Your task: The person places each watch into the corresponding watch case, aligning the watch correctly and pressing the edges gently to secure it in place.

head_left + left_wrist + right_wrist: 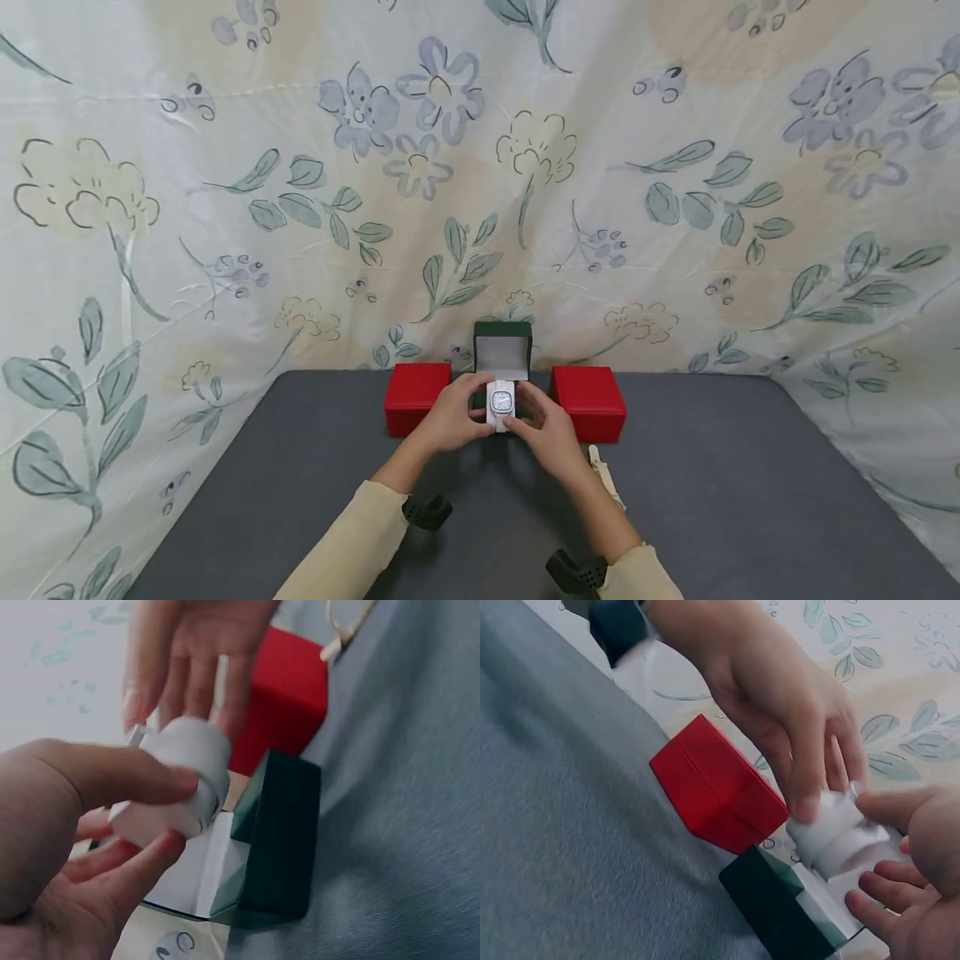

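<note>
A white wristwatch (pixel 502 402) with a squarish face is wrapped round a white cushion (pixel 139 823), both held in front of an open green box (pixel 502 329) with a pale lining. My left hand (pixel 454 417) grips the watch and cushion from the left, thumb on the band and fingers beneath. From the other side my right hand (pixel 550 432) pinches the same watch, its thumb low near the face. In the wrist views, the box's green base (pixel 769 896) stands just below the cushion, its inside partly hidden by the hands.
One red box (pixel 417 397) stands left of the green box and another red box (pixel 591 402) stands right. A cream strap (pixel 607 479) lies on the grey tabletop (pixel 720 492) beside my right forearm. Floral cloth (pixel 450 208) hangs behind the table.
</note>
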Motion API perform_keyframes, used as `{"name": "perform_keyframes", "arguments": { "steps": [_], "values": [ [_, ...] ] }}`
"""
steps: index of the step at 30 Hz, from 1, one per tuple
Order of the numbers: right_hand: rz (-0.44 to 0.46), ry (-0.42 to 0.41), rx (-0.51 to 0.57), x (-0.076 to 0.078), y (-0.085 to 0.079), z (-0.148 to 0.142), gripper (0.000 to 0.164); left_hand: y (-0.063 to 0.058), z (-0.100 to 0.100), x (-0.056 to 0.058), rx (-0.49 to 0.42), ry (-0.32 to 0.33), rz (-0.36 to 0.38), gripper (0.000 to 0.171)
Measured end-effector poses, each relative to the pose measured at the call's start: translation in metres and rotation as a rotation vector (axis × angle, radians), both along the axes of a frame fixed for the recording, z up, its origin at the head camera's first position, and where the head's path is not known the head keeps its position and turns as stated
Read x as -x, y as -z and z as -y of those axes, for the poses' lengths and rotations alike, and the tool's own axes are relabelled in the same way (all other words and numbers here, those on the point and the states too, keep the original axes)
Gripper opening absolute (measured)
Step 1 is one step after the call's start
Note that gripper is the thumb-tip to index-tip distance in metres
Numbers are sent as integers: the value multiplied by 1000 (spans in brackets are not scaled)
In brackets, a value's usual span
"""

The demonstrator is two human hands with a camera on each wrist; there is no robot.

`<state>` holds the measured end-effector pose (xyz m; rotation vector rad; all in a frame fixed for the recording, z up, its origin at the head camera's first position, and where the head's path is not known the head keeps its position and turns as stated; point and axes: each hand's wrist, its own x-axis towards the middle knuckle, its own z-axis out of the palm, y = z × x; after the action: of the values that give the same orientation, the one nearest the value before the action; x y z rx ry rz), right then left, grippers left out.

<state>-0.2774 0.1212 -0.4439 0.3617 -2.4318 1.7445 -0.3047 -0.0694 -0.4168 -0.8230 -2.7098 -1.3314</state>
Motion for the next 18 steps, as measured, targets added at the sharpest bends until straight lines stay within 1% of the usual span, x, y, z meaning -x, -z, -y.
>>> {"name": "perform_keyframes", "arguments": {
  "steps": [2,4,6,9,14,18],
  "values": [
    [-2,24,-8,5,-2,3,59,-1,-3,9,50,-33,4,68],
    [-5,40,-18,10,-2,5,53,-1,-6,19,107,-47,10,67],
    [4,55,-24,15,-2,7,51,-1,-9,27,169,-55,13,66],
    [31,77,-32,21,0,10,49,0,-12,38,247,-48,21,66],
    [89,112,-43,27,5,13,49,-2,-16,47,324,-31,65,66],
    [66,136,-74,31,6,13,50,-6,-19,52,345,-40,82,66]
  ]
}}
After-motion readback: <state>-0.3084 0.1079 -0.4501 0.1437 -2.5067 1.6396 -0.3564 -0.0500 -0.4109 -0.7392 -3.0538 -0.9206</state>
